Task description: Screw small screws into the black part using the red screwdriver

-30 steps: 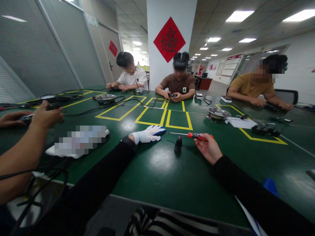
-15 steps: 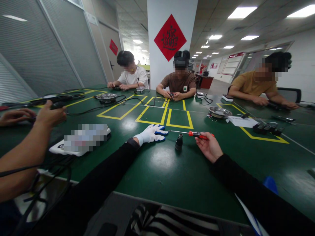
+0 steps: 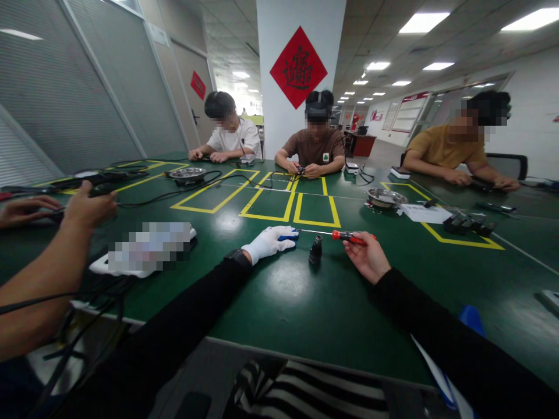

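My right hand (image 3: 369,257) is bare and closed round the red and black handle of a screwdriver (image 3: 345,235). Its thin metal shaft points left and lies almost level above the table. At the shaft's tip is my left hand (image 3: 268,243), in a white glove with blue-coated fingers. Those fingers are drawn in together at the tip; whatever may be between them is hidden or too small to make out. A black ribbed, tapered part (image 3: 315,250) stands upright on the table just below the shaft, between my hands, with neither hand on it.
On the green table (image 3: 279,314) are yellow tape outlines, a white box (image 3: 144,250) at left, and metal bowls (image 3: 386,198) (image 3: 187,174). Black parts (image 3: 469,223) and a paper sheet (image 3: 423,213) lie at right. Another person's arm (image 3: 48,273) reaches in at left; three people sit opposite.
The gloved fingers of my left hand, spread out before, have drawn together at the screwdriver's tip. My right hand still holds the screwdriver in nearly the same place. The view has shifted slightly.
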Tool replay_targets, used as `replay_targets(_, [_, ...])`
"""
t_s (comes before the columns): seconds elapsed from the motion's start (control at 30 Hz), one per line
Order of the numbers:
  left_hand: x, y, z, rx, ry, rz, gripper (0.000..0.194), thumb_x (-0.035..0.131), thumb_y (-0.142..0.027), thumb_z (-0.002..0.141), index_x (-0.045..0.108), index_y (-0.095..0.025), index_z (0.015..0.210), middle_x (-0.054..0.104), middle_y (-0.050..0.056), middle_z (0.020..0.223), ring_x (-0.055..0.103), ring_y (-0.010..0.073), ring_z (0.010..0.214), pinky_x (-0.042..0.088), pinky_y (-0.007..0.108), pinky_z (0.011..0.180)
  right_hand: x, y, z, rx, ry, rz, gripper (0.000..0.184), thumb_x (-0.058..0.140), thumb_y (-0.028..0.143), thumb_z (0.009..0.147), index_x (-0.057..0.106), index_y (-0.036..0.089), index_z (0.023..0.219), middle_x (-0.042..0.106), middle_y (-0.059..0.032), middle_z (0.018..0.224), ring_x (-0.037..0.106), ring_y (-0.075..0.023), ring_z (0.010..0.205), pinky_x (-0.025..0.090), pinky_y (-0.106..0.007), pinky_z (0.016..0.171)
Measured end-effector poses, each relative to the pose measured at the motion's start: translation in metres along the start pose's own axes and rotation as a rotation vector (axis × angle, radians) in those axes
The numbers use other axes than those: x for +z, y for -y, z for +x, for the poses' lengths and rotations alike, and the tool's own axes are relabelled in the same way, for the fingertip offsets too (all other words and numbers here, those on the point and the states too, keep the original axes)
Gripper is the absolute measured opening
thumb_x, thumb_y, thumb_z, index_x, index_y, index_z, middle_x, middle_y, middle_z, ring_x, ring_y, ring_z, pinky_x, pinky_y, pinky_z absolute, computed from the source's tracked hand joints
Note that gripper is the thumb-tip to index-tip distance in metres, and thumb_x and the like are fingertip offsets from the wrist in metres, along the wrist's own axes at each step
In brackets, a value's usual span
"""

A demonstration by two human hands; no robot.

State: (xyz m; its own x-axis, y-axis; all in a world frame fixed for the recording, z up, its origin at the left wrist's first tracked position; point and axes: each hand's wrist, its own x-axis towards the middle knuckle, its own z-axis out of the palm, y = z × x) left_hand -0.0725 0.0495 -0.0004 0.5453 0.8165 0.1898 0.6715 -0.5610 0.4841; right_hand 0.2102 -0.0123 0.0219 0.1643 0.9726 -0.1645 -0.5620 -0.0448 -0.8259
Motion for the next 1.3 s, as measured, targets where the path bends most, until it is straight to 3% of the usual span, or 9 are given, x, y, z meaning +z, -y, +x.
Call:
replay_targets(0.13, [-0.011, 0.001, -0.001, 0.030, 0.053, -0.252, 0.078, 0.073, -0.044, 0.065, 0.046, -0.023, 0.135, 0.049, 0.005, 0.139, 0.047, 0.0236, 0.126, 0.031, 0.036, 0.111, 0.000, 0.002, 0.000, 0.014, -0.003, 0.009, 0.011, 0.055, 0.012, 0.079, 0.057, 0.018, 0.070, 0.069, -0.0015, 0.063, 0.065, -0.0101, 0.054, 0.055, -0.018, 0.052])
replay_targets(0.27, [-0.012, 0.002, 0.000, 0.045, -0.035, -0.353, 0.088, 0.079, -0.042, 0.057, 0.046, -0.020, 0.135, 0.047, 0.010, 0.140, 0.045, 0.0290, 0.127, 0.029, 0.044, 0.111, 0.001, 0.002, -0.001, 0.021, 0.005, 0.013, 0.011, 0.053, 0.012, 0.080, 0.057, 0.017, 0.071, 0.068, -0.0011, 0.061, 0.065, -0.0099, 0.053, 0.055, -0.018, 0.051])
replay_targets(0.53, [0.003, -0.018, 0.011, 0.035, -0.320, -0.276, 0.035, 0.067, -0.037, 0.072, 0.072, -0.018, 0.101, 0.043, 0.008, 0.143, 0.044, 0.0279, 0.127, 0.033, 0.041, 0.109, -0.001, 0.000, 0.001, 0.011, 0.023, 0.007, 0.008, 0.055, 0.013, 0.078, 0.056, 0.018, 0.071, 0.069, -0.0014, 0.063, 0.065, -0.0111, 0.053, 0.054, -0.018, 0.049])
replay_targets(0.7, [0.002, -0.024, 0.017, 0.068, -0.404, -0.078, 0.018, 0.058, -0.029, 0.079, 0.074, -0.020, 0.080, 0.067, 0.004, 0.110, 0.056, 0.0223, 0.110, 0.033, 0.041, 0.107, 0.001, -0.002, 0.000, -0.035, 0.065, -0.014, 0.007, 0.056, 0.014, 0.077, 0.056, 0.018, 0.071, 0.068, -0.0014, 0.064, 0.066, -0.0109, 0.055, 0.054, -0.019, 0.053])
replay_targets(0.83, [0.000, -0.028, 0.026, -0.080, -0.688, -0.071, 0.023, 0.056, -0.035, 0.082, 0.072, -0.017, 0.082, 0.069, 0.006, 0.087, 0.061, 0.0216, 0.091, 0.044, 0.039, 0.094, 0.006, 0.001, -0.004, -0.149, 0.144, -0.056, 0.015, 0.066, 0.014, 0.069, 0.053, 0.019, 0.076, 0.070, -0.0021, 0.078, 0.069, -0.0138, 0.072, 0.055, -0.025, 0.071])
replay_targets(0.93, [0.002, -0.048, 0.024, -0.062, -0.912, -0.144, 0.025, 0.053, -0.034, 0.086, 0.069, -0.015, 0.086, 0.066, 0.007, 0.091, 0.061, 0.0200, 0.089, 0.048, 0.035, 0.086, 0.004, 0.005, -0.004, -0.403, 0.171, -0.438, 0.032, 0.073, 0.012, 0.059, 0.050, 0.020, 0.081, 0.070, -0.0043, 0.094, 0.067, -0.0195, 0.085, 0.051, -0.035, 0.081])
replay_targets(1.0, [0.006, -0.066, 0.016, 0.130, -0.830, -0.167, 0.022, 0.052, -0.032, 0.087, 0.068, -0.017, 0.084, 0.066, 0.005, 0.089, 0.060, 0.0179, 0.090, 0.047, 0.032, 0.085, 0.001, 0.005, -0.003, -0.572, 0.137, -0.828, 0.032, 0.071, 0.014, 0.059, 0.049, 0.020, 0.081, 0.068, -0.0049, 0.094, 0.065, -0.0209, 0.084, 0.048, -0.038, 0.079])
replay_targets(1.1, [0.012, -0.089, -0.003, 0.290, -0.734, -0.194, 0.027, 0.045, -0.029, 0.091, 0.064, -0.017, 0.077, 0.064, 0.004, 0.082, 0.060, 0.0151, 0.081, 0.048, 0.029, 0.077, -0.004, 0.000, -0.002, -0.674, 0.116, -1.240, 0.023, 0.065, 0.019, 0.064, 0.048, 0.020, 0.079, 0.062, -0.0036, 0.083, 0.058, -0.0201, 0.074, 0.045, -0.034, 0.069])
replay_targets(1.3, [0.014, -0.090, -0.018, 0.608, -0.466, 0.018, 0.024, 0.047, -0.032, 0.089, 0.062, -0.016, 0.079, 0.062, 0.004, 0.073, 0.057, 0.0131, 0.066, 0.045, 0.024, 0.064, 0.002, -0.009, -0.014, -0.704, 0.130, -1.594, 0.015, 0.058, 0.026, 0.075, 0.044, 0.021, 0.073, 0.052, -0.0024, 0.075, 0.050, -0.0178, 0.063, 0.037, -0.029, 0.056])
